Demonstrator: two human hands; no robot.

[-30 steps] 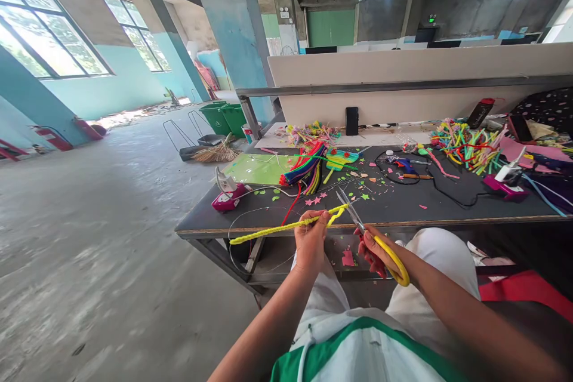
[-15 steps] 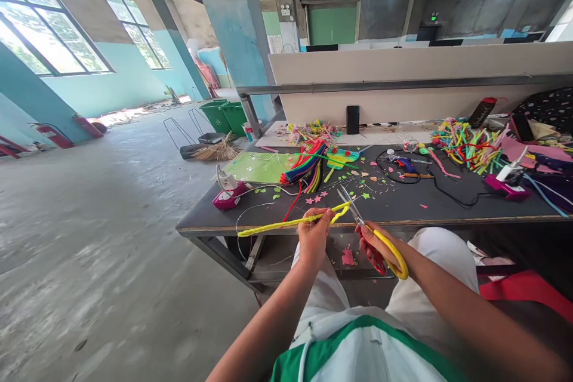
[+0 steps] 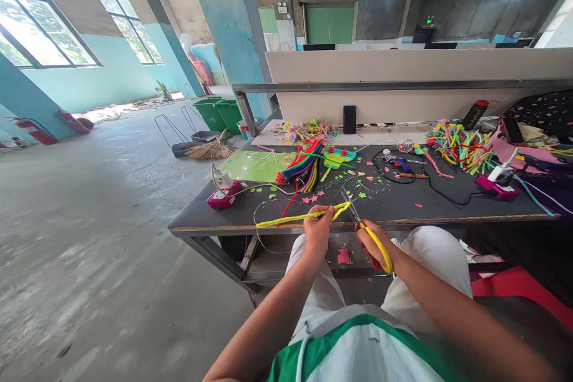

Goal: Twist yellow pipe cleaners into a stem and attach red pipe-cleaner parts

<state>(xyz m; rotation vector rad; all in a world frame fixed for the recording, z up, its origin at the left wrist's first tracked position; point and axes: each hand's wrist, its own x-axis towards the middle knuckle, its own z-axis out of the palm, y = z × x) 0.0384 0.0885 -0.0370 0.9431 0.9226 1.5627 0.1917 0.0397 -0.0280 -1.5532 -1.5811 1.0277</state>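
My left hand (image 3: 317,230) pinches a twisted yellow pipe cleaner (image 3: 284,221) above the table's front edge. One length of it points left, and a short bent end reaches right. My right hand (image 3: 372,246) is wrapped round the yellow and red handles of a pair of scissors (image 3: 353,208). The scissor blades point up and away, at the short yellow end, slightly parted. Behind my left hand a bundle of coloured pipe cleaners (image 3: 304,164) lies on the dark table (image 3: 380,206).
A green sheet (image 3: 255,166) and pink power strip (image 3: 224,194) lie at left. Paper stars and scraps cover the middle. A blue glue gun (image 3: 401,165), its cable, a pipe cleaner pile (image 3: 461,146) and another power strip (image 3: 498,187) are at right. A phone (image 3: 350,119) stands behind.
The scissor blades have moved closer together, and the handles have closed in my right hand. The left end of the yellow pipe cleaner has shifted right. The whole view has moved slightly.
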